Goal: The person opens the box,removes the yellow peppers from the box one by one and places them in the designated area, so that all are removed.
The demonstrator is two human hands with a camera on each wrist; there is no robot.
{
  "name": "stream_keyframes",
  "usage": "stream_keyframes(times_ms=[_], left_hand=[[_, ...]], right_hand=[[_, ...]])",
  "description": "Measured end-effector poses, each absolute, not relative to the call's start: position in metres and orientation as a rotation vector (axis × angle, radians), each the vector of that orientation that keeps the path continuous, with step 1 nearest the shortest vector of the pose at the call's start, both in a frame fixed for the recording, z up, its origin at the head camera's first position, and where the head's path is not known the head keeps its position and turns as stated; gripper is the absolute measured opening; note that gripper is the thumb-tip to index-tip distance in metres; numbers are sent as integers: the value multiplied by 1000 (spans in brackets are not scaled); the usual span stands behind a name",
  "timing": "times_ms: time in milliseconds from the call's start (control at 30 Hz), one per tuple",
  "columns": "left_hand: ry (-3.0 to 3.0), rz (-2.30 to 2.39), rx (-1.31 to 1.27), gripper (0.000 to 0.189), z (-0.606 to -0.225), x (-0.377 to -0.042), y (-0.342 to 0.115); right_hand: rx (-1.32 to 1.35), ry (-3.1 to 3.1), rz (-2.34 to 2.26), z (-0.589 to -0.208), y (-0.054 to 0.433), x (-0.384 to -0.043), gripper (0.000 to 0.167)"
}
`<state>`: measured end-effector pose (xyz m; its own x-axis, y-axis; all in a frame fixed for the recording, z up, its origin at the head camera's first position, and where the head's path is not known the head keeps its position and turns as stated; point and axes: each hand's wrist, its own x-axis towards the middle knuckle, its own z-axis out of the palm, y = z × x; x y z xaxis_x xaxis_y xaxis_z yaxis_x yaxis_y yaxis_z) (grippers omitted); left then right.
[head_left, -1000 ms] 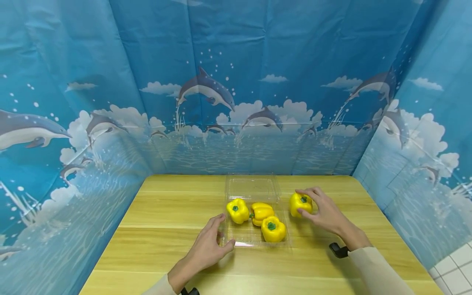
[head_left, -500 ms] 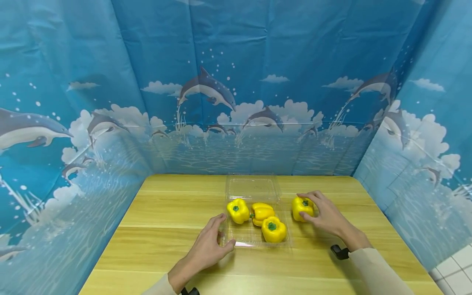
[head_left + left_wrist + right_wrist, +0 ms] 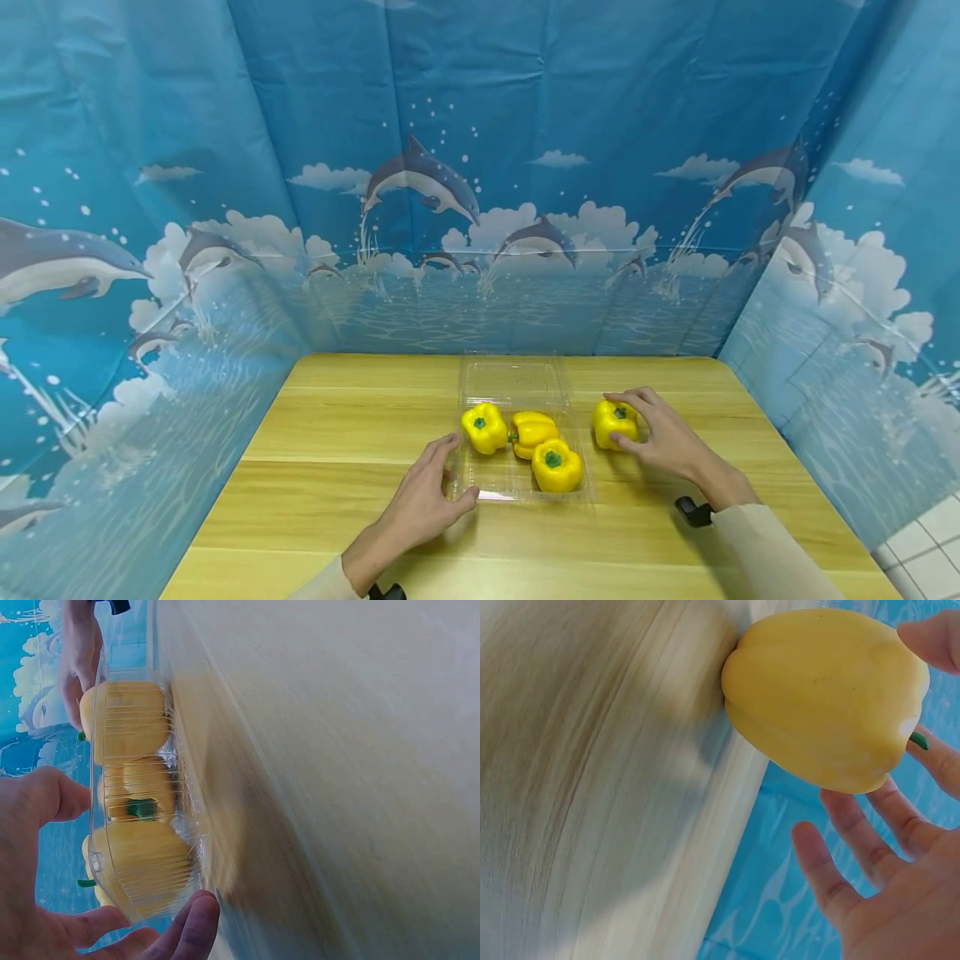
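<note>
We count four yellow peppers: three in the clear tray [image 3: 517, 492], partly blurred behind its ribbed wall in the left wrist view, and one pepper [image 3: 613, 422] on the surface [image 3: 337, 433] just right of the tray, stem up. Our right hand [image 3: 663, 437] cups this pepper with curled fingers. Our left hand [image 3: 423, 500] rests, fingers relaxed, touching the tray's near-left corner.

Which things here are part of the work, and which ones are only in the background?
Part of the work: the loose yellow pepper under the right hand; the clear tray at the left hand; three peppers inside it.
Only background: the dolphin curtain; the wooden table.
</note>
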<state>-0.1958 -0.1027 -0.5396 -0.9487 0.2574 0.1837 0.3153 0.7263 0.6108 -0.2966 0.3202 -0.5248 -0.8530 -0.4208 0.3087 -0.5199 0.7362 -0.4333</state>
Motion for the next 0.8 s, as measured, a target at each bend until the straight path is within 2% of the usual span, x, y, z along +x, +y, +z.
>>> stream_keyframes(times_ms=[800], left_hand=[[-2828, -1059, -495, 83, -544, -199, -104]], right_hand=[[780, -2667, 676, -510, 316, -290, 65]])
